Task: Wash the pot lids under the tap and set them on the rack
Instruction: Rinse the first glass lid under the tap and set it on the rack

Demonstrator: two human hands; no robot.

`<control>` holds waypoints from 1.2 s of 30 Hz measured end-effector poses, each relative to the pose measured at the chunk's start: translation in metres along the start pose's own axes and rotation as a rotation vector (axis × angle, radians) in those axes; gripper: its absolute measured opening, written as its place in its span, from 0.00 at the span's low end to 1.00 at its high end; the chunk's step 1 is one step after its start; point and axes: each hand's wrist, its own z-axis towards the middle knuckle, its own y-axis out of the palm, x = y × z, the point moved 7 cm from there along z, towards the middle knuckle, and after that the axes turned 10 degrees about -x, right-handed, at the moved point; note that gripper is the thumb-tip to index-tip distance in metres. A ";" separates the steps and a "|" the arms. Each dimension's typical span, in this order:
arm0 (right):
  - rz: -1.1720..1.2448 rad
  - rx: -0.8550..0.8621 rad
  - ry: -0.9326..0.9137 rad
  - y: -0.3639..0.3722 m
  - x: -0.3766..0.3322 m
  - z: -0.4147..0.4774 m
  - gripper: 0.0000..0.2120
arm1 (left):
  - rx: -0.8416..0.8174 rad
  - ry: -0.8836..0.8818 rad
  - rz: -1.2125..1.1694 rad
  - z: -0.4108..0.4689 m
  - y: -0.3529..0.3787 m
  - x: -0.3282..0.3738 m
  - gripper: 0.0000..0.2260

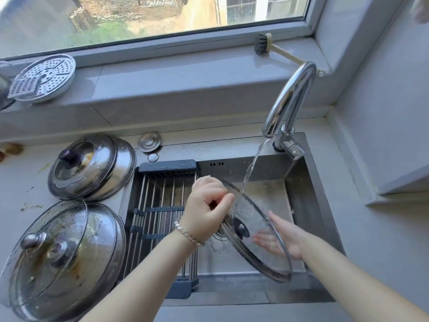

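A glass pot lid [251, 219] with a metal rim is held tilted on edge over the sink [308, 212]. Water from the chrome tap [287, 101] runs onto its upper rim. My left hand [206, 210] is closed around the lid's knob side. My right hand [282, 238] lies flat, fingers spread, against the lid's underside, partly seen through the glass. The roll-up rack [157, 219] of steel rods spans the sink's left part and holds nothing. Dirty lids wait on the counter: a steel stack [90, 166] at the back and glass lids [60, 256] in front.
A perforated steamer plate [46, 76] and a grater lean on the windowsill at left. A dish brush [269, 46] lies on the sill behind the tap. A round sink plug [149, 141] sits behind the rack. A wall rises at the right.
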 end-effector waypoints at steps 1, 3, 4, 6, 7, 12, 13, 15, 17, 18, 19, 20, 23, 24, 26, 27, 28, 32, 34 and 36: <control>0.024 0.066 -0.092 -0.001 -0.002 0.004 0.27 | -0.071 -0.001 -0.007 0.004 0.004 -0.003 0.14; 0.131 0.144 -0.296 -0.002 -0.010 0.005 0.23 | -0.147 -0.136 -0.128 0.011 0.006 -0.015 0.06; 0.173 0.175 -0.385 -0.003 -0.015 0.001 0.21 | -0.133 -0.257 -0.203 0.014 0.004 -0.027 0.10; 0.167 0.233 -0.529 -0.002 -0.028 -0.013 0.20 | -0.052 -0.504 -0.452 0.012 -0.002 -0.047 0.18; 0.114 0.262 -0.589 0.000 -0.038 -0.023 0.19 | -0.006 -0.567 -0.599 0.009 -0.002 -0.053 0.19; -0.441 0.362 -0.896 0.036 -0.107 -0.099 0.13 | 0.149 -0.844 -1.046 -0.012 0.027 -0.096 0.27; -0.570 0.368 -0.926 0.048 -0.117 -0.113 0.12 | 0.150 -0.917 -1.156 -0.016 0.042 -0.102 0.29; -0.815 0.397 -0.939 0.074 -0.131 -0.136 0.12 | 0.121 -1.031 -1.344 -0.023 0.074 -0.105 0.31; -1.011 0.461 -0.907 0.092 -0.141 -0.146 0.14 | 0.023 -1.124 -1.459 -0.031 0.103 -0.099 0.31; -1.097 0.501 -0.863 0.097 -0.146 -0.146 0.15 | -0.038 -1.175 -1.479 -0.036 0.114 -0.095 0.31; -1.167 0.536 -0.803 0.096 -0.152 -0.142 0.15 | -0.091 -1.216 -1.494 -0.040 0.122 -0.089 0.31; -1.226 0.564 -0.722 0.093 -0.156 -0.135 0.16 | -0.140 -1.257 -1.469 -0.044 0.125 -0.085 0.30; -1.189 0.580 -0.440 0.061 -0.163 -0.107 0.21 | -0.209 -1.306 -1.354 -0.050 0.114 -0.082 0.23; -1.099 0.556 -0.359 0.045 -0.160 -0.095 0.21 | -0.195 -1.292 -1.307 -0.050 0.103 -0.084 0.19; -0.946 0.509 -0.282 0.021 -0.147 -0.076 0.21 | -0.165 -1.222 -1.164 -0.043 0.076 -0.090 0.12; -0.905 0.499 -0.266 0.012 -0.138 -0.065 0.19 | -0.145 -1.167 -1.080 -0.037 0.060 -0.091 0.09; -0.865 0.484 -0.263 0.004 -0.128 -0.056 0.16 | -0.117 -1.105 -0.985 -0.030 0.045 -0.090 0.07; -0.664 0.427 -0.293 -0.007 -0.095 -0.025 0.10 | -0.076 -0.859 -0.513 -0.009 0.001 -0.074 0.03; -0.637 0.591 -0.484 -0.012 -0.107 -0.026 0.21 | -0.070 -0.731 -0.288 -0.005 -0.012 -0.062 0.05; -0.585 0.687 -0.665 -0.003 -0.122 -0.041 0.27 | -0.038 -0.641 -0.148 -0.005 -0.020 -0.053 0.05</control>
